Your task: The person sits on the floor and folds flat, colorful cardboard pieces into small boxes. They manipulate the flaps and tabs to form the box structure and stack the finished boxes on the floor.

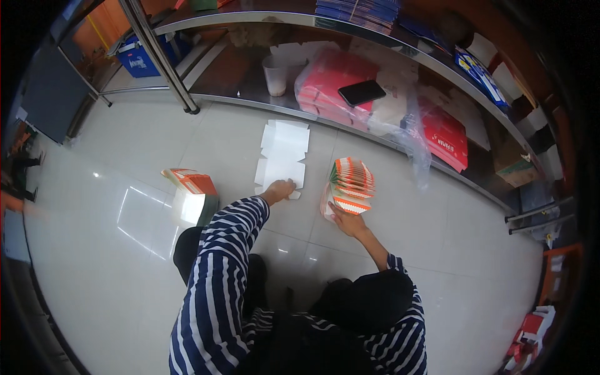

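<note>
A flat white cardboard box blank (282, 147) with cut flaps lies lengthwise on the floor in front of me, its plain side up. My left hand (279, 190) is at its near end, fingers curled closed at the edge of the card. To the right, a fanned stack of orange-and-white folded box blanks (354, 178) stands on the floor. My right hand (350, 221) grips the near side of that stack, the thumb and fingers partly hidden by the card. Beside my left forearm is another stack of orange and green box blanks (195, 184), partly covered by my sleeve.
A low metal shelf (240, 103) runs across the far side. On it are a clear plastic cup (275, 76), red packages in plastic (334, 75), a black phone (362, 93) and more red flat boxes (442, 134). Loose plastic (419, 159) hangs over its edge. A blue bin (139, 59) stands far left.
</note>
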The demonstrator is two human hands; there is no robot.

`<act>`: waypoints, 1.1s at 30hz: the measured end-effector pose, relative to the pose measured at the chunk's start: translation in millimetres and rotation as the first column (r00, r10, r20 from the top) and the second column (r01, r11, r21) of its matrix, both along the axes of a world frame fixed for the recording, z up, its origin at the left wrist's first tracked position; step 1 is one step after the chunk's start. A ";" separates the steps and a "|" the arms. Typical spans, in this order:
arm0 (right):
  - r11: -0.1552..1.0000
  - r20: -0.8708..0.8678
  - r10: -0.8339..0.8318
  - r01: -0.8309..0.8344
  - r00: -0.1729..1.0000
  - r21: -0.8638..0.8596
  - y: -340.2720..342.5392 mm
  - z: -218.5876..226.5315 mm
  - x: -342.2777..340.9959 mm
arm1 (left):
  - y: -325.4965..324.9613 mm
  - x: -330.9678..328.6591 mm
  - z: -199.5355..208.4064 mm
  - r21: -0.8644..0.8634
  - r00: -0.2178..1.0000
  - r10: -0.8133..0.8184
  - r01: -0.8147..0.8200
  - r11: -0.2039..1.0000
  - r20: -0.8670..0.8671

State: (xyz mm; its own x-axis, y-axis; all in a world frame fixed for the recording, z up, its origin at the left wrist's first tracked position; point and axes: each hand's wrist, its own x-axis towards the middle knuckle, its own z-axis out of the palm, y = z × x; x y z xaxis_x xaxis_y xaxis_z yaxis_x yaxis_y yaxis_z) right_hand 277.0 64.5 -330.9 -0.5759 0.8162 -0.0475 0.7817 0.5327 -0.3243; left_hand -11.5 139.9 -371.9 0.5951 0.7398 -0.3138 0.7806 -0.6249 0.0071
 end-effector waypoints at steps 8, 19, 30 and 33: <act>0.982 -0.179 0.051 -0.082 0.983 -0.169 4.0 9.3 10.1 | 13.2 -24.2 16.1 0.106 0.975 -0.218 0.212 0.972 0.052; 0.826 -0.604 0.252 -0.493 0.756 -0.272 -15.8 268.3 -38.7 | -10.8 -50.2 311.6 0.113 0.434 0.065 -0.372 0.921 0.899; 0.907 -0.862 0.225 0.225 0.454 0.356 -8.0 327.3 -108.8 | -112.4 -0.4 387.4 0.452 0.349 -0.298 -0.553 0.700 0.888; 0.719 -0.725 0.456 0.266 0.516 0.642 -19.6 325.1 -102.3 | -124.7 4.2 391.3 0.356 0.229 -0.275 -0.509 0.784 0.934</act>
State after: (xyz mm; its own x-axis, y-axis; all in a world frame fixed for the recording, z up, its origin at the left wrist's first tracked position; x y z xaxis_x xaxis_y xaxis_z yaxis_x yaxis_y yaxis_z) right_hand 174.7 44.9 -5.9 -0.1184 0.3488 0.9297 0.2812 0.9097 -0.3055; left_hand -7.3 15.3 19.4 0.0197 0.5911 0.8064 0.4914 -0.7081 0.5071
